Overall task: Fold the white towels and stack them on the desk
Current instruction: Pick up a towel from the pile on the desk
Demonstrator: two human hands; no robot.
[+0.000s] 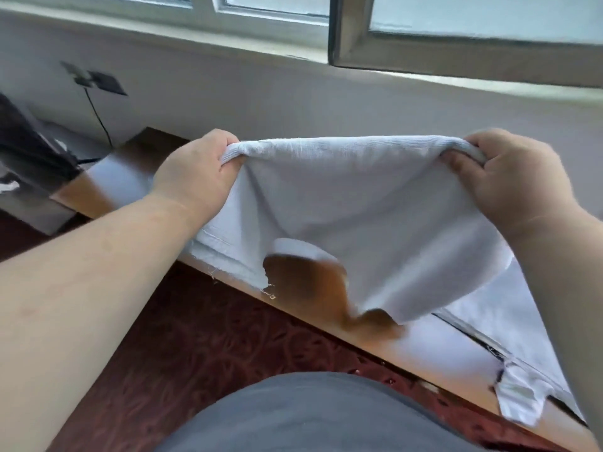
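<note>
A: What are the fingers doing?
B: The left hand (195, 177) has its fingers curled tight around one top corner of a white towel (359, 216); the right hand (509, 181) grips the other corner the same way.

A: Where is the towel?
B: Held up and stretched between both hands, sagging over a wooden counter (306, 285). Its lower edge looks blurred just above the wood.

A: Anything else nearby?
B: More white cloth (502, 324) lies on the counter under the right forearm. Beyond are a pale wall and a window (456, 31); below, a dark red patterned carpet (202, 350)
</note>
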